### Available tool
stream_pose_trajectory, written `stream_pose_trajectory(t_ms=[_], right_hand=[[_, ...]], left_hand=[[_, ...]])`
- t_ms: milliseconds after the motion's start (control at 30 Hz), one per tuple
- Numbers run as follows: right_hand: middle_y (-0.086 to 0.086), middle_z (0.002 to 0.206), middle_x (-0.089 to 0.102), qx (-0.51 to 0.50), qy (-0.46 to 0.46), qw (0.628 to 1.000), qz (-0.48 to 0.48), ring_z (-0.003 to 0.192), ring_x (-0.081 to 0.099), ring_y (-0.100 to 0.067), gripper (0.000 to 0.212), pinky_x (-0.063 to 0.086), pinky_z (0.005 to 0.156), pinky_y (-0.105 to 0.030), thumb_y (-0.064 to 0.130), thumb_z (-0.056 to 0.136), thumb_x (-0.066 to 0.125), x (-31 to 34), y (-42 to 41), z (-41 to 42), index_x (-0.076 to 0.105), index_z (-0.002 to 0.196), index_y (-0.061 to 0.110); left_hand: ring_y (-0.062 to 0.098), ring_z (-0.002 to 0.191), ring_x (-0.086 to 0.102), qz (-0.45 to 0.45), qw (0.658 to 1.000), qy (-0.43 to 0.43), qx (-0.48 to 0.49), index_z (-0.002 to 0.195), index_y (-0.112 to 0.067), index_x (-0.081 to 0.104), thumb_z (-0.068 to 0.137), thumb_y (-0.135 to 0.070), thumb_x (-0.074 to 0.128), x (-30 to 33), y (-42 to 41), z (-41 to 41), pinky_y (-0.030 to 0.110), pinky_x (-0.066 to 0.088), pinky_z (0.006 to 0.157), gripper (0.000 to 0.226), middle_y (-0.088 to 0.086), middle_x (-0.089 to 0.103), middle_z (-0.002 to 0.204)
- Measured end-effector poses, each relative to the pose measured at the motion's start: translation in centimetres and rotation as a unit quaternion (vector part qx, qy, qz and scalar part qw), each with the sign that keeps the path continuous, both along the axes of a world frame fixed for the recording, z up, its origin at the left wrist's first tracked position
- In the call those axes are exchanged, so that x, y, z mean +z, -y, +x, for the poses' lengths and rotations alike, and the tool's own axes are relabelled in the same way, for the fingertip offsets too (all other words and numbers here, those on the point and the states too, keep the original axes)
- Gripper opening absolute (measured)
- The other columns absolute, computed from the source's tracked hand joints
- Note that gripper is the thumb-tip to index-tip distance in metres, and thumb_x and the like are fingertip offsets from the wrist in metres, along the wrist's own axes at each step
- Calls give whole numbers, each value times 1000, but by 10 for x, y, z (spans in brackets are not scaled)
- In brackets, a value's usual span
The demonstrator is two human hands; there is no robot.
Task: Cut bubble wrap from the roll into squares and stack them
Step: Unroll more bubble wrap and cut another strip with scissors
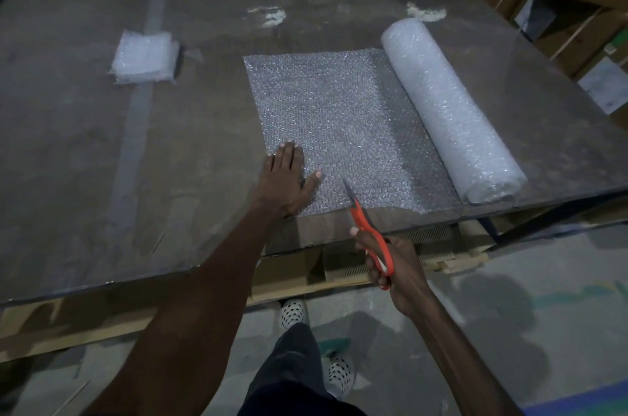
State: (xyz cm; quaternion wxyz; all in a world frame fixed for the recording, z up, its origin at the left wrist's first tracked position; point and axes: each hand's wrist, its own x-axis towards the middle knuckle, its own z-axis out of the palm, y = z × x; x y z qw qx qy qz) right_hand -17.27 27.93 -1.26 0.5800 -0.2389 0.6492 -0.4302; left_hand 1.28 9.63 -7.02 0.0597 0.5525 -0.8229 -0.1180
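My right hand (387, 262) has its grip closed round the orange scissors (368, 232), blades just into the near edge of the unrolled bubble wrap (339, 116). My left hand (289, 177) presses flat beside them; if it slips, the cut may wander. The roll (448, 113) could creep. The stack (144, 56) sits far left on the bench (85, 143).

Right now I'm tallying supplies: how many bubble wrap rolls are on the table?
1. The roll lies at the table's right side, partly unrolled toward the middle. None other shows, though the table's far edge is cut off.
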Motion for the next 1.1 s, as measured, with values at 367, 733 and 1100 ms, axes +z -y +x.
stream_pose_trajectory(t_ms=[367,733,1100], right_hand=[[-3,53,52,6,-3,1000,-1,39,41,-11,45,32,39,-20,29,80,85,-8,10,-2,71,104,-7],[-5,55,54,8,-14,1000,-2,40,42,-12,25,30,37,-17,37,79,84,6,26,5,73,71,17],[-7,58,54,17,-23,1000,-5,41,43,-13,25,31,39,-19,41,78,85,4,30,1,75,70,19]], left_hand=[[27,154,-2,7,1000,8,-2,159,-5,7,96,-67,9,4,-1,-1,47,3,124,88,15,1,167],[27,154,-2,4,1000,6,4,159,-6,8,96,-68,9,1,-2,0,46,3,124,88,14,2,167],[27,154,-2,7,1000,8,8,159,-6,8,95,-67,8,5,-4,-2,47,2,124,88,14,2,167]])
